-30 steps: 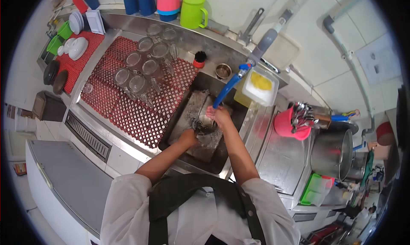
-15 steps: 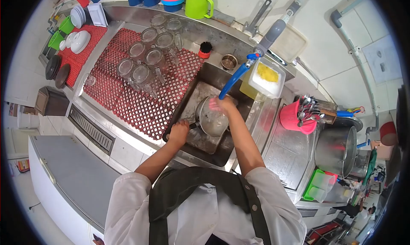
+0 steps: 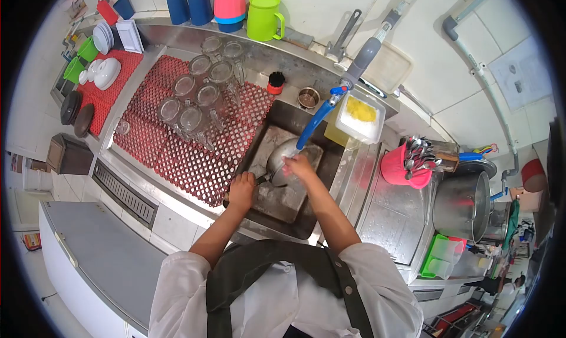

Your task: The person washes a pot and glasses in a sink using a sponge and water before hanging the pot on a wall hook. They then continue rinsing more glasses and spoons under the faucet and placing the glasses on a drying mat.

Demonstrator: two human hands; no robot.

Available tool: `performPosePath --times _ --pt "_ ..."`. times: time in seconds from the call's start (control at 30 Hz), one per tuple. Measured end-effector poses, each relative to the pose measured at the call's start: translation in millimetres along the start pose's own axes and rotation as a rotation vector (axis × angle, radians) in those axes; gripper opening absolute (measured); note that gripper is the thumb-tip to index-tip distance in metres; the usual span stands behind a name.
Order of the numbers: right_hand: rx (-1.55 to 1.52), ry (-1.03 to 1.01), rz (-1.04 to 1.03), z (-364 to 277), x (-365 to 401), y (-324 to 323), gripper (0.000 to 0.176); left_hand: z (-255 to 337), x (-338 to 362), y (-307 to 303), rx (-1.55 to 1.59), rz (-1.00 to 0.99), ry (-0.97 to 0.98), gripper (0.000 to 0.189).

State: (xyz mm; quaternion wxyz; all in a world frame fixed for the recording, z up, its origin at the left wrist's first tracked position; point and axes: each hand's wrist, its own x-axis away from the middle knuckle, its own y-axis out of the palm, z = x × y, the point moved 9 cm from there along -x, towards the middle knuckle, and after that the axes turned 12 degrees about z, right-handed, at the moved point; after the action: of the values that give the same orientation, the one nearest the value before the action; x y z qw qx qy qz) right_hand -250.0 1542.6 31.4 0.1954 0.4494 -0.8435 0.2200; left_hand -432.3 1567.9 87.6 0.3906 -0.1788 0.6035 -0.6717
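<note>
While your left hand (image 3: 242, 192) clasps the pan (image 3: 278, 160) near the sink's (image 3: 331, 155) left edge, your right hand (image 3: 299, 166) half-curls, contact unclear. Apparent rinsing calls for steadiness.

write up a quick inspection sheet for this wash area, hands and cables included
Surface: steel counter; red mat left of the sink.
Job's things: pan in the sink, blue hose pointing down toward it.
Clutter: glass mugs grouped on the mat; brush and cup behind the sink; tub holding something yellow; pink basket of cutlery at right.
Hands: left hand closed on the pan's handle; right hand at the pan, grip unclear.
Cables: thin dark line at lower left, perhaps a cord; too small to tell.
Surroundings: tiled wall; green jug on a ledge; large pot at right.
</note>
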Motion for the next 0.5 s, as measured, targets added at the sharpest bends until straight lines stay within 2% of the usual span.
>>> performPosePath --times 0.03,0.1,0.13,0.23,0.37,0.47,0.5 --pt "0.074 0.045 -0.046 1 5 -12 0.013 1 -1 -1 -0.043 -0.033 -0.007 0.022" --pt "0.228 -0.023 0.085 -25 22 -51 0.014 6 -1 -9 -0.127 -0.099 -0.026 0.019" --pt "0.306 -0.056 0.148 -35 26 -63 0.015 11 0 -12 -0.187 -0.085 0.027 0.016" --pt "-0.349 -0.168 0.245 -49 15 -69 0.018 10 15 -3 -0.216 -0.147 0.045 0.012" --pt "-0.889 0.299 -0.011 -8 -16 -8 0.016 0 29 -8 -0.179 -0.085 0.12 0.011" --pt "-1.199 0.523 -0.28 29 -41 27 0.016 1 37 -26 -0.165 0.051 0.185 0.012" --pt "-1.15 0.554 -0.281 22 -27 29 0.015 2 40 -44 -0.158 0.093 0.201 0.012"
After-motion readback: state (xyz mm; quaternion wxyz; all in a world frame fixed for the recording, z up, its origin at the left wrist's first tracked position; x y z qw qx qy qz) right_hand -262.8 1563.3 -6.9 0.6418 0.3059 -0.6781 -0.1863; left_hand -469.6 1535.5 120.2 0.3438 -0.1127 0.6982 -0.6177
